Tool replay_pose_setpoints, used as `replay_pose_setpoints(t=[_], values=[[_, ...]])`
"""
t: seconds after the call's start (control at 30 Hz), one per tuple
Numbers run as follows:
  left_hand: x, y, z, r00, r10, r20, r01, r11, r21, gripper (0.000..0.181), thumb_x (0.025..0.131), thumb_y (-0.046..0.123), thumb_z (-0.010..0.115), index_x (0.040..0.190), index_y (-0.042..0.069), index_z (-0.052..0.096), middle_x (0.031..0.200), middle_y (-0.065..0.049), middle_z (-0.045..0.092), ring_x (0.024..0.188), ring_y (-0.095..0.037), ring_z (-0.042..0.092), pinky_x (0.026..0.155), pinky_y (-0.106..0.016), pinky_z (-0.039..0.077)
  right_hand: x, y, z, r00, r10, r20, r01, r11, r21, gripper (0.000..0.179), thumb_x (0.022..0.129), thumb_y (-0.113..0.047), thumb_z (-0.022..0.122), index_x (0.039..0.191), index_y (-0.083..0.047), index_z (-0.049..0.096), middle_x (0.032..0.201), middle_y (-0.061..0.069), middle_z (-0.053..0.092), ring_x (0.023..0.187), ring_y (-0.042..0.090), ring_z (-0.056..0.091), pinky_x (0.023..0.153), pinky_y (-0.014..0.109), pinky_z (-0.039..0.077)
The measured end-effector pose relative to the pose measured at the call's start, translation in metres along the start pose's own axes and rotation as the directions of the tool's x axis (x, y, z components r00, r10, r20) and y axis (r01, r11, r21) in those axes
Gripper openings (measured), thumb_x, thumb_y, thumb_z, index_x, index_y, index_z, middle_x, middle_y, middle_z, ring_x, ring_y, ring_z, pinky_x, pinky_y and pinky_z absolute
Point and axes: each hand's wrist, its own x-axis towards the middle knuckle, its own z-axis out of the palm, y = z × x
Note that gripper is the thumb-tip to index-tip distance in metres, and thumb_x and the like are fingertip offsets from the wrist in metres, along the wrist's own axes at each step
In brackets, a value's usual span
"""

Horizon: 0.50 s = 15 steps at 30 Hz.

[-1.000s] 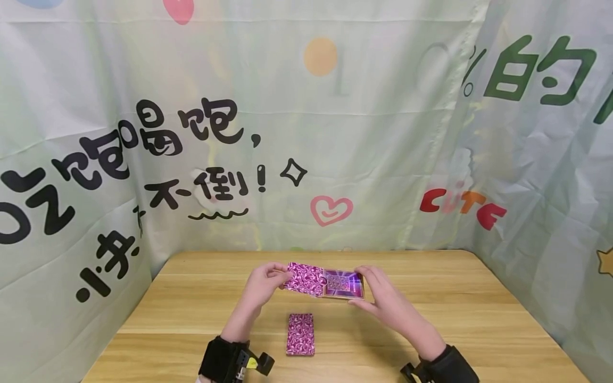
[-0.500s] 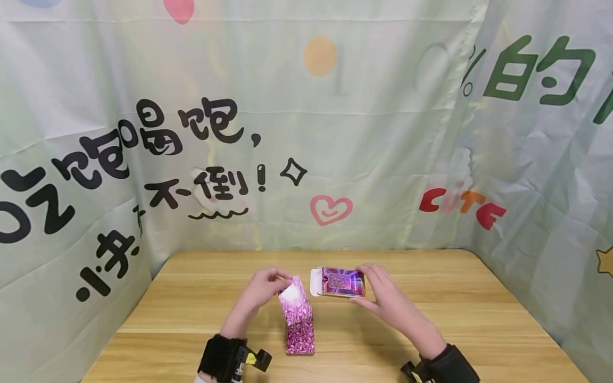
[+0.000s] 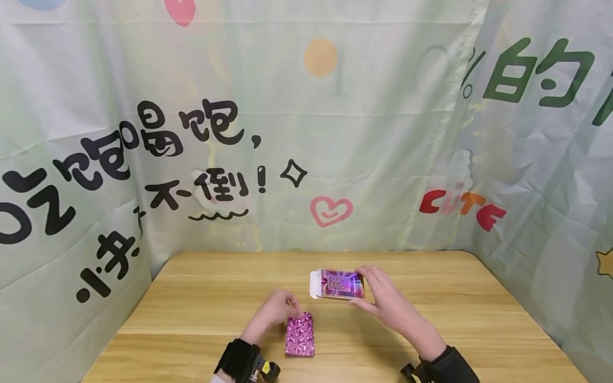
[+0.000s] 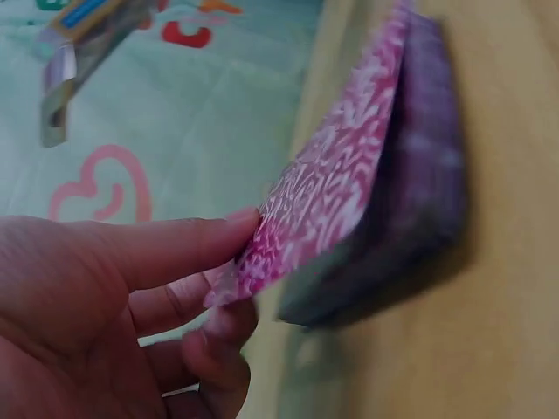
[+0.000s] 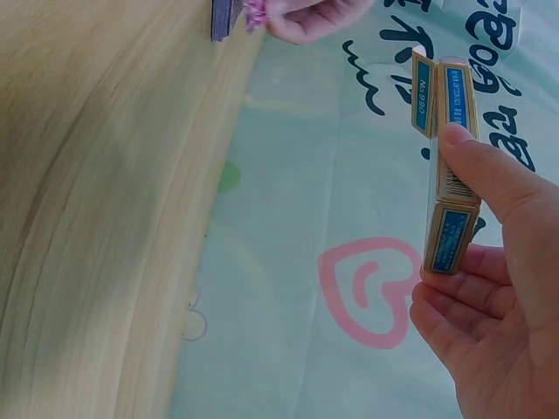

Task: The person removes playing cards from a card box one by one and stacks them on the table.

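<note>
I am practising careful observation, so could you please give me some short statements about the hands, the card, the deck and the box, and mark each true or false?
1. The left hand pinches a card. True.
2. The right hand is empty. False: it holds the box.
3. The deck lies on the table. True.
4. The box is held above the table. True.
5. The box's flap is closed. False: the flap is open.
6. The card is plain green. False: it is patterned pink and white.

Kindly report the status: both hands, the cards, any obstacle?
Left hand pinches a pink card, tilted over the card stack. Right hand holds the card box, flap open. Nothing seen blocking the card.
</note>
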Motion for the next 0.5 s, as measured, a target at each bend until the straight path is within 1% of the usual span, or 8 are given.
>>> replay_pose_setpoints(t=[0.17, 0.23, 0.33, 0.4, 0.47, 0.5], values=[[0.000, -0.005, 0.009, 0.999, 0.017, -0.042, -0.014, 0.997, 0.070, 0.020, 0.074, 0.010, 0.080, 0.071, 0.007, 0.060, 0.069, -0.001, 0.056, 0.060, -0.015, 0.048, 0.054, -0.027, 0.039, 0.000, -0.001, 0.000, 1.000, -0.005, -0.002, 0.005, 1.000, 0.003, 0.071, 0.075, -0.037, 0.081, 0.129, -0.001, 0.052, 0.119, 0.011, 0.059, 0.110, 0.023, 0.058, 0.089, 0.037, 0.055], [0.000, -0.006, 0.011, 0.998, 0.010, -0.061, -0.004, 0.994, 0.110, 0.023, 0.073, 0.012, 0.081, 0.070, 0.008, 0.059, 0.069, -0.001, 0.055, 0.062, -0.016, 0.048, 0.055, -0.027, 0.038, 0.001, -0.001, 0.000, 1.000, -0.005, -0.001, 0.005, 1.000, 0.006, 0.071, 0.075, -0.036, 0.081, 0.129, -0.002, 0.052, 0.119, 0.011, 0.059, 0.110, 0.023, 0.058, 0.089, 0.037, 0.055], [0.001, -0.005, 0.012, 0.996, -0.013, -0.083, 0.025, 0.989, 0.145, 0.025, 0.073, 0.015, 0.081, 0.071, 0.010, 0.057, 0.070, -0.001, 0.055, 0.062, -0.017, 0.048, 0.054, -0.028, 0.037, 0.001, -0.001, 0.000, 1.000, -0.003, 0.001, 0.003, 1.000, 0.010, 0.071, 0.075, -0.037, 0.081, 0.129, -0.001, 0.052, 0.120, 0.011, 0.059, 0.111, 0.023, 0.058, 0.090, 0.037, 0.055], [0.000, -0.002, 0.011, 0.996, -0.022, -0.089, 0.034, 0.989, 0.145, 0.025, 0.075, 0.017, 0.081, 0.073, 0.010, 0.057, 0.069, -0.001, 0.054, 0.062, -0.016, 0.048, 0.053, -0.028, 0.038, 0.000, 0.000, 0.001, 1.000, -0.003, 0.004, 0.003, 1.000, 0.007, 0.071, 0.075, -0.037, 0.080, 0.129, -0.001, 0.051, 0.120, 0.011, 0.059, 0.111, 0.023, 0.058, 0.090, 0.037, 0.055], [0.000, 0.001, 0.008, 0.996, -0.028, -0.088, 0.038, 0.993, 0.115, 0.024, 0.077, 0.018, 0.079, 0.077, 0.009, 0.057, 0.069, -0.002, 0.054, 0.060, -0.016, 0.049, 0.052, -0.028, 0.039, 0.000, 0.000, 0.001, 1.000, -0.003, 0.005, 0.003, 1.000, 0.004, 0.071, 0.076, -0.038, 0.080, 0.130, -0.001, 0.051, 0.121, 0.011, 0.059, 0.112, 0.023, 0.058, 0.091, 0.037, 0.055], [-0.001, 0.004, 0.005, 0.995, -0.021, -0.093, 0.030, 0.995, 0.094, 0.022, 0.079, 0.017, 0.078, 0.079, 0.009, 0.057, 0.069, -0.002, 0.054, 0.059, -0.016, 0.049, 0.051, -0.028, 0.040, 0.000, 0.000, 0.001, 1.000, -0.003, 0.006, 0.003, 1.000, 0.002, 0.072, 0.076, -0.038, 0.080, 0.130, -0.001, 0.051, 0.121, 0.011, 0.059, 0.112, 0.023, 0.058, 0.091, 0.037, 0.055]])
